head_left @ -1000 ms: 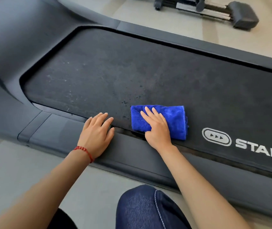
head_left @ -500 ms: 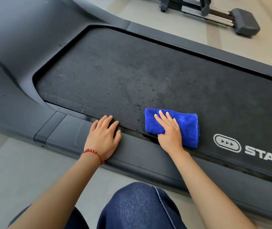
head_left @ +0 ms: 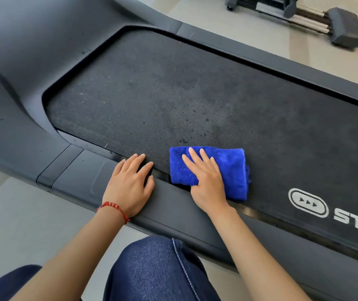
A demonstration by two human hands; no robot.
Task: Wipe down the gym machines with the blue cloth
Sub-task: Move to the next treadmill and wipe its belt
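Observation:
A folded blue cloth point(head_left: 232, 170) lies on the near edge of the treadmill's black belt point(head_left: 173, 94), partly over the gap beside the side rail. My right hand point(head_left: 206, 181) presses flat on the cloth's left half, fingers straight. My left hand point(head_left: 130, 181), with a red bracelet at the wrist, rests flat on the grey side rail point(head_left: 82, 177), fingertips reaching the belt's edge. The belt shows dusty specks and a white logo point(head_left: 308, 203) at the right.
The treadmill's grey front housing point(head_left: 21, 72) rises at the left. Another machine's foot point(head_left: 347, 29) with metal rails stands on the pale floor at the top right. My knees in dark jeans point(head_left: 158, 272) are close to the near rail.
The view has shifted so the belt's front end shows more. The cloth under my right hand has slid slightly left along the belt edge, away from the logo. My left hand stays on the rail.

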